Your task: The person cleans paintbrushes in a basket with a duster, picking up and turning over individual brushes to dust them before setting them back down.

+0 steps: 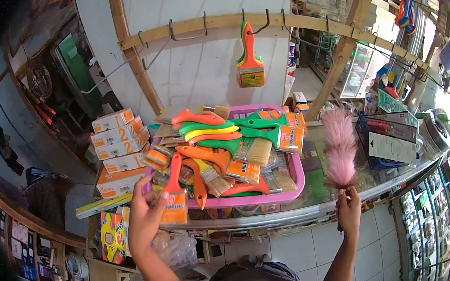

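Note:
My left hand (146, 209) is at the left end of a pink plastic basket (289, 193), its thumb on the edge of a red-handled paintbrush (174, 184). That paintbrush hangs bristles down in an orange-labelled sleeve, in front of the basket's corner. Some of the left fingers are hidden behind the thumb and palm. Paintbrushes with orange, green, yellow and red handles are heaped in the basket. Over the counter to the right, my right hand (348, 207) is closed round the handle of a fluffy pink duster (339, 148), which points upward.
Orange-and-white boxes (120, 150) are stacked left of the basket. A paintbrush (250, 57) hangs from a hook on the wooden rail (187, 31). Packaged goods (390, 143) lie at the right on the glass counter (315, 178). Shelves of goods (432, 212) stand lower right.

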`<state>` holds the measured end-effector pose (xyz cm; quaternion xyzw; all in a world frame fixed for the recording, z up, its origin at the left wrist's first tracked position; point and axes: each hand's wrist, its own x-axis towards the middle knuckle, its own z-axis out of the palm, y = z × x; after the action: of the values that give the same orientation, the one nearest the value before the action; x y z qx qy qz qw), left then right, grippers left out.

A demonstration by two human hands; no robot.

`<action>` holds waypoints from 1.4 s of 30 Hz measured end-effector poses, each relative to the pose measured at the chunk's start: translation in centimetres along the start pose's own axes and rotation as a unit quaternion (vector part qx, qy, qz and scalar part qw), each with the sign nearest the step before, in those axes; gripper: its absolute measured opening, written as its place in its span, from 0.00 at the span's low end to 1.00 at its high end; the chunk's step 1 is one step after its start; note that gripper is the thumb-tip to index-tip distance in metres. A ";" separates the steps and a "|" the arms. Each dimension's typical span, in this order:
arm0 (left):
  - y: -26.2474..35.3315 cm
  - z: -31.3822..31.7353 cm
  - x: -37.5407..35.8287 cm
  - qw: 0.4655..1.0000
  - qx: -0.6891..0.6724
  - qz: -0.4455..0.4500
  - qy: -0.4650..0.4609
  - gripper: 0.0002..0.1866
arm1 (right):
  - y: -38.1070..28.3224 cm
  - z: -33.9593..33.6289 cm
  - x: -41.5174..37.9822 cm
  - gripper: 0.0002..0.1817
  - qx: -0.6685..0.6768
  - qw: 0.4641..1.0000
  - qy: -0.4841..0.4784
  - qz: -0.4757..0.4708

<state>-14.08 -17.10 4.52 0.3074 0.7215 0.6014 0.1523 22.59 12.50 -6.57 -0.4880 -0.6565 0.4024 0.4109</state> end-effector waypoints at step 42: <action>0.9 23.0 3.2 0.788 -0.568 -0.051 -0.232 0.39 | -5.1 4.9 -8.8 0.20 -0.039 0.940 -0.042 -0.336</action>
<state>-2.75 2.84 0.52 0.2585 0.2077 0.8044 0.4930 18.05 2.27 -4.80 -0.2370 -0.8141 0.2351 0.4753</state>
